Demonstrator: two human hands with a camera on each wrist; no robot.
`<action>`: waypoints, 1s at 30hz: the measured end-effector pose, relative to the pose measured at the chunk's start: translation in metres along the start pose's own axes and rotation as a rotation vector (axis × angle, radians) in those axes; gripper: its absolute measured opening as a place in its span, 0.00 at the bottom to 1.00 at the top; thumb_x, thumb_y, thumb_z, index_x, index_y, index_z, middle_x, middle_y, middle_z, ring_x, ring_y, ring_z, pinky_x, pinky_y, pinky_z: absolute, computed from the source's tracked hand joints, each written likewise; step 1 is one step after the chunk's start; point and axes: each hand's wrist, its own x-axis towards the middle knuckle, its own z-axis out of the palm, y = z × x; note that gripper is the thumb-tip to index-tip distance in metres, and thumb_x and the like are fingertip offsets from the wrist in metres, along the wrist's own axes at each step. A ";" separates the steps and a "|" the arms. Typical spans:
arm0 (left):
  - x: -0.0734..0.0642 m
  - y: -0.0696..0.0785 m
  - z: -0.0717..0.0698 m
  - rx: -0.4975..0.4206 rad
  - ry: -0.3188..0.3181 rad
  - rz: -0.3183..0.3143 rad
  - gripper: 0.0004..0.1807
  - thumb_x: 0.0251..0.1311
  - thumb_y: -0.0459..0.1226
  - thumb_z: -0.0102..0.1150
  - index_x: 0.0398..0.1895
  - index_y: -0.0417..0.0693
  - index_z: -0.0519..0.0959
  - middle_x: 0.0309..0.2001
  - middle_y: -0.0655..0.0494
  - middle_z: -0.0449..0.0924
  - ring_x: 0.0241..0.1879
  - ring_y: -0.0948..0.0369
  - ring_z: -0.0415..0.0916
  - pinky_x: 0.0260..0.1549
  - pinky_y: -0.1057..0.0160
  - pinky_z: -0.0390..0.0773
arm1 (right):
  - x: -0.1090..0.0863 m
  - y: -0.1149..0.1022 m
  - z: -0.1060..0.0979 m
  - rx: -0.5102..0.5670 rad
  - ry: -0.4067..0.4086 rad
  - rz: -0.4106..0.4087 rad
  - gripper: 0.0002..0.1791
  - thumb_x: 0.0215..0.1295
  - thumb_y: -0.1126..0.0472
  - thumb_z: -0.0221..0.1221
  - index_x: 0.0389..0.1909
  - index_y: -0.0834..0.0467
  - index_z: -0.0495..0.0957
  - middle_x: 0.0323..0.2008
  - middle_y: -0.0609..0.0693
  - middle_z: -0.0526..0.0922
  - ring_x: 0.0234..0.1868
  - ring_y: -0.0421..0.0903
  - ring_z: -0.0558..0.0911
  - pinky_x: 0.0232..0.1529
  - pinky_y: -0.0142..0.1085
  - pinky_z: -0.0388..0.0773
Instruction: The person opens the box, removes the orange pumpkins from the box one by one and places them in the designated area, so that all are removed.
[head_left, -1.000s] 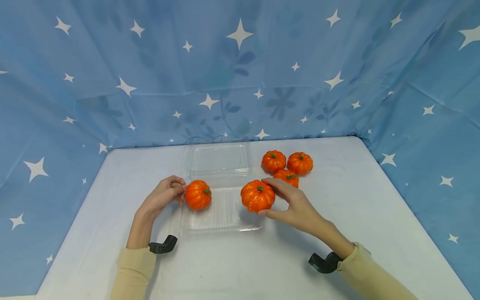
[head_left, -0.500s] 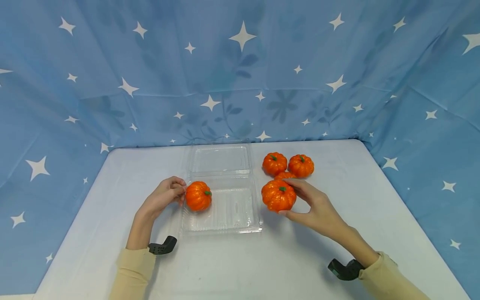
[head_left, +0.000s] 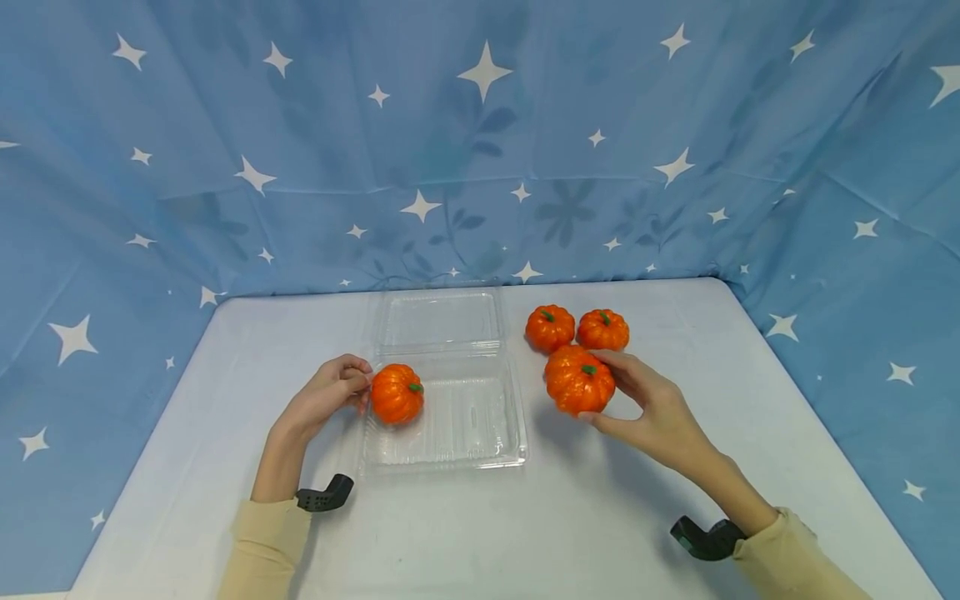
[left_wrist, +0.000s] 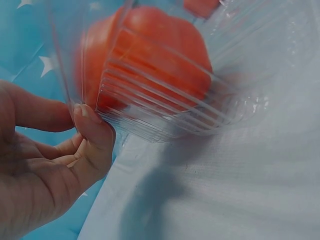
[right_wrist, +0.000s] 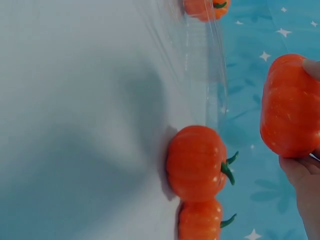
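Note:
In the head view, my left hand (head_left: 324, 393) pinches the left rim of a clear plastic clamshell box (head_left: 480, 460) between thumb and fingers. One orange toy pumpkin (head_left: 396, 395) lies at the left end of the box, its green stem turned to the right. Through the ribbed wall, the same pumpkin (left_wrist: 150, 60) shows in the left wrist view. My right hand (head_left: 656, 408) holds another toy pumpkin (head_left: 577, 382) above the table, right of the box, thumb below and fingers behind. This held pumpkin (right_wrist: 290, 107) appears raised off the cloth in the right wrist view.
Two more pumpkins, one on the left (head_left: 550, 328) and one on the right (head_left: 603, 330), stand behind the held one, which mostly hides a third. The box's hinged lid (head_left: 441, 320) lies open toward the back. A starry blue curtain (head_left: 480, 150) borders the white table (head_left: 247, 350).
My right hand has carried its pumpkin to the right, from over the box's right side to in front of the pumpkin group. The left hand has stayed at the box rim.

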 end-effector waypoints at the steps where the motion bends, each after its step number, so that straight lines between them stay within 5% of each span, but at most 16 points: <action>1: 0.000 0.000 0.000 -0.001 0.000 0.001 0.14 0.74 0.29 0.45 0.55 0.26 0.63 0.32 0.49 0.74 0.29 0.58 0.73 0.29 0.62 0.81 | 0.000 0.001 -0.001 -0.003 0.003 0.007 0.43 0.50 0.67 0.78 0.69 0.57 0.72 0.65 0.55 0.78 0.63 0.32 0.76 0.57 0.18 0.72; 11: -0.001 0.002 0.001 -0.003 -0.003 0.005 0.14 0.74 0.29 0.45 0.56 0.26 0.63 0.31 0.49 0.74 0.28 0.59 0.73 0.28 0.62 0.80 | -0.005 0.019 -0.018 -0.038 0.045 0.071 0.41 0.53 0.68 0.76 0.68 0.63 0.70 0.63 0.61 0.78 0.61 0.17 0.70 0.56 0.16 0.71; 20: -0.002 0.002 0.001 -0.002 -0.001 0.008 0.14 0.74 0.29 0.45 0.56 0.26 0.62 0.32 0.49 0.73 0.28 0.59 0.73 0.29 0.62 0.81 | -0.007 0.038 -0.030 -0.048 0.062 0.130 0.39 0.54 0.70 0.74 0.66 0.67 0.68 0.64 0.63 0.75 0.62 0.17 0.67 0.56 0.13 0.69; 27: -0.002 0.001 0.001 -0.005 -0.002 0.009 0.14 0.74 0.29 0.45 0.56 0.26 0.62 0.32 0.49 0.73 0.28 0.59 0.73 0.29 0.63 0.80 | -0.008 0.050 -0.035 -0.093 0.047 0.220 0.39 0.56 0.65 0.75 0.66 0.67 0.67 0.65 0.64 0.73 0.67 0.59 0.74 0.56 0.15 0.69; 30: -0.001 0.001 0.001 -0.008 -0.004 0.009 0.14 0.74 0.29 0.45 0.56 0.27 0.63 0.32 0.49 0.73 0.28 0.59 0.73 0.29 0.64 0.80 | -0.007 0.054 -0.036 -0.100 0.037 0.259 0.39 0.57 0.63 0.75 0.66 0.68 0.66 0.65 0.64 0.73 0.67 0.65 0.73 0.57 0.20 0.72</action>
